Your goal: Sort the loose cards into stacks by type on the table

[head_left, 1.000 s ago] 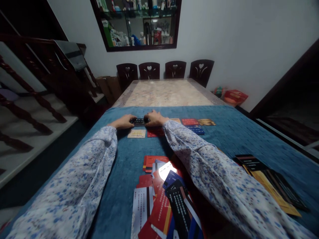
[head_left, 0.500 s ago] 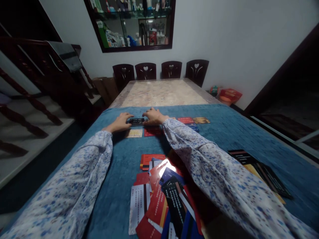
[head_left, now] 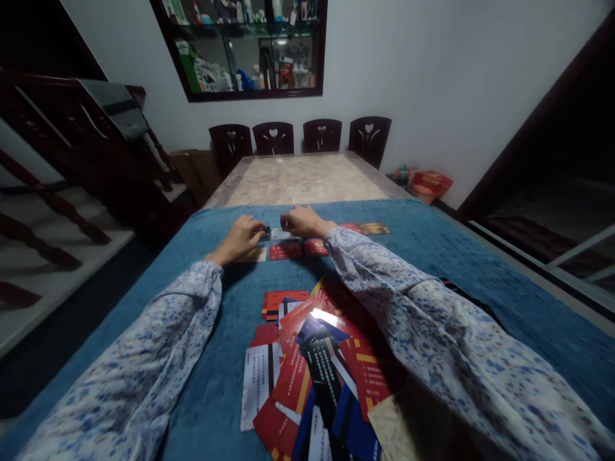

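My left hand (head_left: 241, 238) is closed, with its fingers pinched on a small black card (head_left: 266, 233) in the far row on the blue cloth. Just right of that card lies a white card (head_left: 284, 235). Above it my right hand (head_left: 303, 221) is curled, its fingers bent down and together. Whatever lies between those fingertips is hidden. Nearer to me is a second row: a cream card (head_left: 257, 254) partly under my left hand, a red card (head_left: 284, 251) and another red card (head_left: 316, 247).
A loose heap of bank-type cards (head_left: 293, 374) spreads in front of me. Right of my right hand lie a red card (head_left: 350, 227) and a gold card (head_left: 375, 228). Dark cards (head_left: 473, 301) show partly behind my right sleeve. Several chairs (head_left: 273, 139) stand behind the table.
The white card now shows where the black card lay between my hands. My left fingers have closed on the black card, and my right fingers have curled in. The view has shifted slightly right.
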A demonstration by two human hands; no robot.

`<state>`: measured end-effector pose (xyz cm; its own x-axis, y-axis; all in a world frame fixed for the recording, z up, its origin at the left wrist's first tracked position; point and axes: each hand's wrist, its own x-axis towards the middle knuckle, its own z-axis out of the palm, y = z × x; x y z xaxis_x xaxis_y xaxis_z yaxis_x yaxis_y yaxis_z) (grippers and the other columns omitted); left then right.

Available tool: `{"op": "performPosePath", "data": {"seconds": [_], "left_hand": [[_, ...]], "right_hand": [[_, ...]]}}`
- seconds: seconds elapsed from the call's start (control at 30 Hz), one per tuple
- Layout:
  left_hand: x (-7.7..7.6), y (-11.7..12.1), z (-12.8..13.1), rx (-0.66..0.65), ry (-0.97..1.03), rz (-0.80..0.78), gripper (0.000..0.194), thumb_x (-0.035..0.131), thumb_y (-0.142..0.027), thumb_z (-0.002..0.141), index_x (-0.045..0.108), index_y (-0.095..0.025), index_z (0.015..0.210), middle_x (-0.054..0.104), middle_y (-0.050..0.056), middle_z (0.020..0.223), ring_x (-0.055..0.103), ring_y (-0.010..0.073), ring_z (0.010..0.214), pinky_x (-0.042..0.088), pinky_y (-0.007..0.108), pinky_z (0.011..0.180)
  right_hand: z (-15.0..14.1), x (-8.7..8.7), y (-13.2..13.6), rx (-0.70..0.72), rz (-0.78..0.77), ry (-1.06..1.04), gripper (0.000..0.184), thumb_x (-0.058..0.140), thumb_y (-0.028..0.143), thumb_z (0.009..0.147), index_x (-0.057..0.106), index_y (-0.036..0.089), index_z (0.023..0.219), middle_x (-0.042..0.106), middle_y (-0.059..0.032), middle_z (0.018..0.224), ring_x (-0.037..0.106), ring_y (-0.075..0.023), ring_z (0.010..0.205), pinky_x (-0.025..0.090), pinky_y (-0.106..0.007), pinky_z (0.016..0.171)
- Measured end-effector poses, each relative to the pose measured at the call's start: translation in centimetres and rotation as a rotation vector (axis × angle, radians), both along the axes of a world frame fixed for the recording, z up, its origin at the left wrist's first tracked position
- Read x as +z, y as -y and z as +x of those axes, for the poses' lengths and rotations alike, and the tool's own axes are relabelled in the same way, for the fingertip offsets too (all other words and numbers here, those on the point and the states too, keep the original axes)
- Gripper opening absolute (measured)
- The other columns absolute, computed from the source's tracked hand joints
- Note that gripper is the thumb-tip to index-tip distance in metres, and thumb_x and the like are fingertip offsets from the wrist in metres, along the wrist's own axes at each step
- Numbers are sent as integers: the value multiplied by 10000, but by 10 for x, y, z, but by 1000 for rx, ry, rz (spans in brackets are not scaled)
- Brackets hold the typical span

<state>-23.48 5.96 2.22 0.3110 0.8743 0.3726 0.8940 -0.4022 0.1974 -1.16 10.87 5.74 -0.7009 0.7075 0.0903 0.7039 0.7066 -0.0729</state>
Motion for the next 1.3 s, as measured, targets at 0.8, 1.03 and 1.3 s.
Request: {"op": "performPosePath", "data": {"seconds": [0.8,1.03,1.3], "left_hand": [[-8,29,114,-128,39,20,215,498,-224,954,697,-187,884,684,76,839,597,217,819,482,350,815],[-8,34,148,-219,54,40,209,488,-160,938,675,-182,848,681,72,821,596,203,785,474,336,780],[-12,34,181,-341,78,66,176,524,-127,914,692,-170,885,708,87,867,642,221,851,500,341,817]], "right_hand": [[106,2,63,-131,57,90,259,553,243,968,761,253,1122,793,-87,1114,698,-256,1068,375,-300,766],[131,5,82,-180,68,82,274,536,228,973,755,242,1139,790,-92,1117,699,-252,1027,365,-314,755],[169,0,98,-185,100,53,233,553,219,973,763,185,1066,784,-112,1071,674,-232,972,338,-296,737]]}}
